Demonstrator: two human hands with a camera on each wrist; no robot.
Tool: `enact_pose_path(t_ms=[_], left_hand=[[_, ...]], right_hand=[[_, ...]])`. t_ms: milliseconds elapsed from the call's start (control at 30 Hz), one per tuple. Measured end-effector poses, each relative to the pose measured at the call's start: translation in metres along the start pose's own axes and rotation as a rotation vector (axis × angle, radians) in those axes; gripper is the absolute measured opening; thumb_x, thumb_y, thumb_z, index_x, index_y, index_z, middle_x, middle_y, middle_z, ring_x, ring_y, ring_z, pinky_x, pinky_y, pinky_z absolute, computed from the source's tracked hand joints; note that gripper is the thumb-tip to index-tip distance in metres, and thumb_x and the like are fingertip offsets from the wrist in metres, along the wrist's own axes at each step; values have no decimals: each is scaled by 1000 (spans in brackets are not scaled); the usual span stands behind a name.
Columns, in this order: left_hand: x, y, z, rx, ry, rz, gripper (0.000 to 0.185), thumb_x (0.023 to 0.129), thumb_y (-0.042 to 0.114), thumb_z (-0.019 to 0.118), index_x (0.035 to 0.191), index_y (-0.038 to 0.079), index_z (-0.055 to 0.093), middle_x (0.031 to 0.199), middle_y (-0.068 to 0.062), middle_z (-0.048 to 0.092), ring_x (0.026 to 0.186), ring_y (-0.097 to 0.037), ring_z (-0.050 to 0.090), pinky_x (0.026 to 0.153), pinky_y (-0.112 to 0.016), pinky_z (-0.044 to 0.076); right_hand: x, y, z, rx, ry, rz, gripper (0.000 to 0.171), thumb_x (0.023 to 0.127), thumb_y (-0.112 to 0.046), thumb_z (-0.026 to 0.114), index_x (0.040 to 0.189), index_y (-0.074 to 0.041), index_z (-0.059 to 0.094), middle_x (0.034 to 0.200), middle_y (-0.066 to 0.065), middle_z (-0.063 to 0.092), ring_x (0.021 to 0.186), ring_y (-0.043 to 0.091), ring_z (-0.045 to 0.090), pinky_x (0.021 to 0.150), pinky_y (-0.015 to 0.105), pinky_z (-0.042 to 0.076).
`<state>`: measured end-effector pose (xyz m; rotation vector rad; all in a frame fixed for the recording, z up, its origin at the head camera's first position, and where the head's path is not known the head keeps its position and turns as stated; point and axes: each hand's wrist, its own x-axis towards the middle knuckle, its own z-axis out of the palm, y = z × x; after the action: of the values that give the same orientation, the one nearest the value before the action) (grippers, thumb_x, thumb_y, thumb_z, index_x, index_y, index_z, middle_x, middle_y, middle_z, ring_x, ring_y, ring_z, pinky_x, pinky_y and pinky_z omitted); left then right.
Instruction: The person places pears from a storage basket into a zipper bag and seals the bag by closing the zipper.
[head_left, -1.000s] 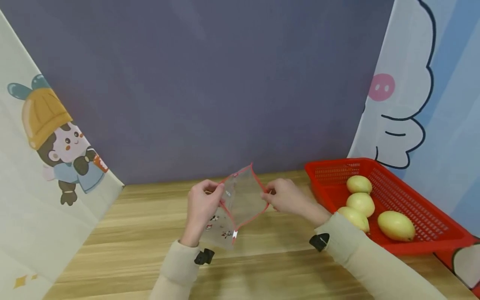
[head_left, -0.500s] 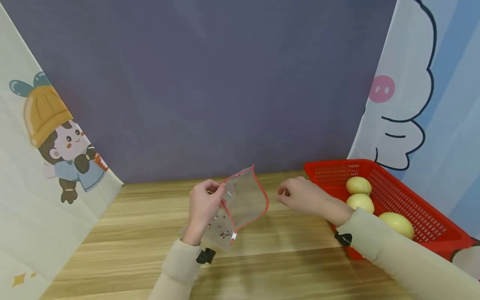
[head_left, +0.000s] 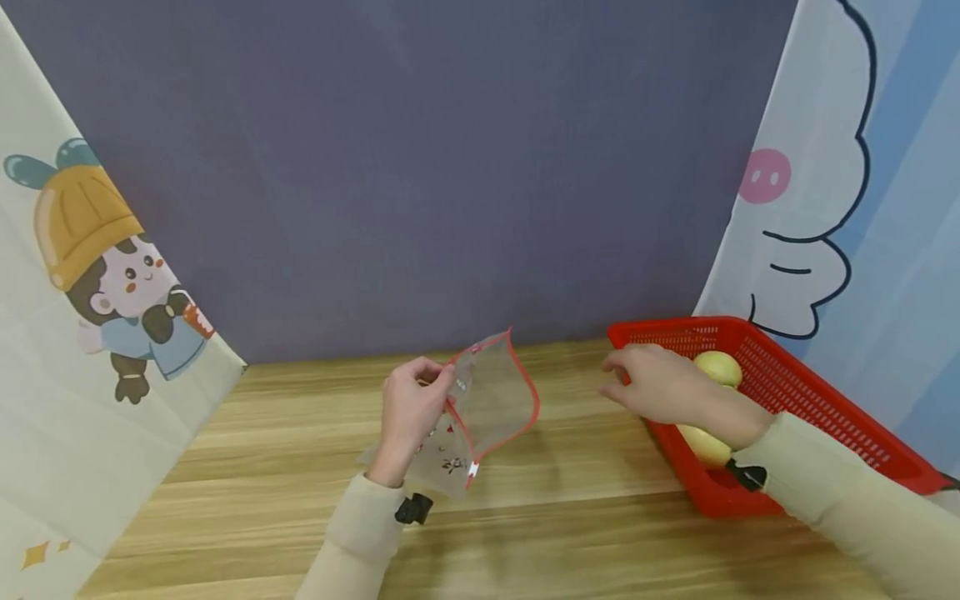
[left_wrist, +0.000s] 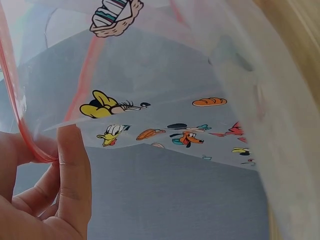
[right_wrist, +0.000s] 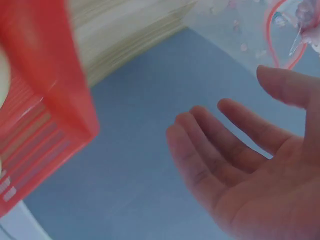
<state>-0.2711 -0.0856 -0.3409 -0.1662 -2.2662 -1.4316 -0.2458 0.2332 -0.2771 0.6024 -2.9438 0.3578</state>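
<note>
My left hand pinches the red-edged mouth of a clear zip bag between thumb and fingers. The bag's mouth gapes in a diamond shape, with a white slider at its near corner. Cartoon figures and a bread loaf are printed on its film in the left wrist view. My right hand is over the left rim of the red basket, holding nothing. In the right wrist view its fingers are relaxed and the thumb is spread apart. Yellow oval fruits lie in the basket, partly hidden by the right hand and forearm.
The wooden table runs under both arms. A dark grey panel rises behind it. Printed cartoon panels stand at the left and right. The basket's slatted wall is close to the right hand in the right wrist view.
My right hand has let go of the bag's right edge and moved right to the basket. The left hand keeps its pinch, and the bag's mouth stays spread.
</note>
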Motion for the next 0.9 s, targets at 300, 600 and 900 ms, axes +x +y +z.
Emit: enact_pose_path(t_ms=[300, 600, 900], left_hand=[[1, 1, 3, 0, -9, -12, 16, 90, 23, 72, 82, 10, 76, 74, -2, 69, 59, -17, 61, 48, -28, 50], [0, 2, 4, -27, -24, -27, 16, 91, 23, 72, 84, 10, 76, 76, -4, 68, 58, -19, 60, 45, -28, 48], [0, 1, 6, -29, -20, -22, 16, 92, 23, 72, 82, 11, 76, 75, -3, 68, 56, -18, 60, 44, -28, 46]], right_hand=[[-5, 39, -10, -67, -4, 44, 52, 94, -33, 71, 129, 5, 64, 128, 27, 63, 119, 47, 57, 99, 65, 50], [1, 73, -8, -97, -13, 94, 64, 96, -38, 67, 137, 9, 55, 135, 34, 55, 123, 53, 50, 99, 71, 46], [8, 106, -6, -77, -24, 160, 70, 96, -42, 65, 139, 12, 50, 136, 36, 54, 123, 53, 50, 97, 72, 47]])
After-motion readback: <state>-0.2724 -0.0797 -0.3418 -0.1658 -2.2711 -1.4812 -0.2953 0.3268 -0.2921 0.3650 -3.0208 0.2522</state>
